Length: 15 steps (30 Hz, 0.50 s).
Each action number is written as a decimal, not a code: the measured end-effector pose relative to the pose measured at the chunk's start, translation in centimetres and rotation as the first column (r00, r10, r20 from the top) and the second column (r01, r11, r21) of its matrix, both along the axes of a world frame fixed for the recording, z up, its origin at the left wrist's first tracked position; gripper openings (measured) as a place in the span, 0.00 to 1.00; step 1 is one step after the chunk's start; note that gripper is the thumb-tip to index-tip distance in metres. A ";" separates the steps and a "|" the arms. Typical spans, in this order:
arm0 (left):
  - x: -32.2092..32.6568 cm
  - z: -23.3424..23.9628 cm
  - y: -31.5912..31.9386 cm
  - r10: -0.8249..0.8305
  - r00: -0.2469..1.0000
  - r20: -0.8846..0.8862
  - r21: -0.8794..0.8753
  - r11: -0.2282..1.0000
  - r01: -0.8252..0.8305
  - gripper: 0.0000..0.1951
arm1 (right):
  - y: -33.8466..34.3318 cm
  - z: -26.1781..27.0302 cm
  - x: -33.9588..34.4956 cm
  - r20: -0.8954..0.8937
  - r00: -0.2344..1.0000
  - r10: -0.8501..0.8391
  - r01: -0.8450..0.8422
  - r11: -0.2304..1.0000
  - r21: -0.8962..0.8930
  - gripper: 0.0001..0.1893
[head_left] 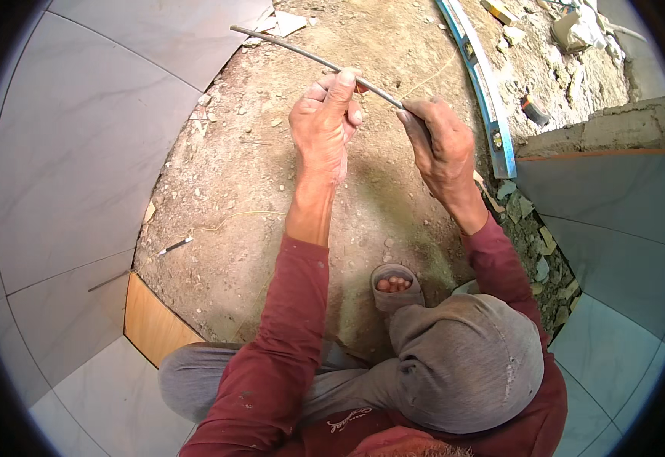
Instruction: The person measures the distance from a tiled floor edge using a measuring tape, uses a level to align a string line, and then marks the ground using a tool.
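Observation:
A thin grey metal rod is held up over the bare dirt floor, slanting from upper left down to the right. Around its middle my left hand grips it, thumb laid along the rod. My right hand pinches the rod's lower right end between thumb and fingers. A bit of something red shows behind the rod beside my left fingers, too small to name. Thin yellow string runs across the dirt near both hands.
A blue spirit level lies to the right, with a tape measure beyond it. Grey tiles border the dirt at left, near a wood-look piece. A black-and-white marker lies by the string. Rubble and a bag are upper right.

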<state>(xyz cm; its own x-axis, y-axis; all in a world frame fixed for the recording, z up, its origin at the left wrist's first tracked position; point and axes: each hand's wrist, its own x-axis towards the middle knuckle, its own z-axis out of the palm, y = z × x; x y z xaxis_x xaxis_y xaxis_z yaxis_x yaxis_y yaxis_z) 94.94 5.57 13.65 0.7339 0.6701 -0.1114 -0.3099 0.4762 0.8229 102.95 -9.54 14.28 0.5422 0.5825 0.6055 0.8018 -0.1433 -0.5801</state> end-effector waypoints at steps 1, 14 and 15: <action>0.1 -0.1 -0.1 -0.005 1.000 0.000 -0.002 1.000 0.005 0.13 | 0.0 -0.3 0.1 0.029 1.000 -0.005 0.004 1.000 0.016 0.07; -0.4 0.0 -0.4 -0.176 0.984 -0.030 0.045 0.983 0.178 0.15 | -1.0 -1.4 -0.7 -0.678 0.734 0.050 -0.048 0.999 0.022 0.11; -0.5 -0.1 -0.5 -0.144 0.989 -0.036 0.026 0.989 0.145 0.15 | -1.1 -1.3 -0.8 -0.630 0.776 0.017 -0.021 1.000 0.002 0.10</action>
<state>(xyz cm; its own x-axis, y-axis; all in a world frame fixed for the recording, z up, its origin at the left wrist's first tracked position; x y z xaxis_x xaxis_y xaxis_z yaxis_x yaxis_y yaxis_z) 94.47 5.09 13.55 0.8193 0.5606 -0.1204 -0.2110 0.4899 0.8458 102.16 -10.59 12.94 0.7902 0.5991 0.1291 0.2596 -0.1364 -0.9560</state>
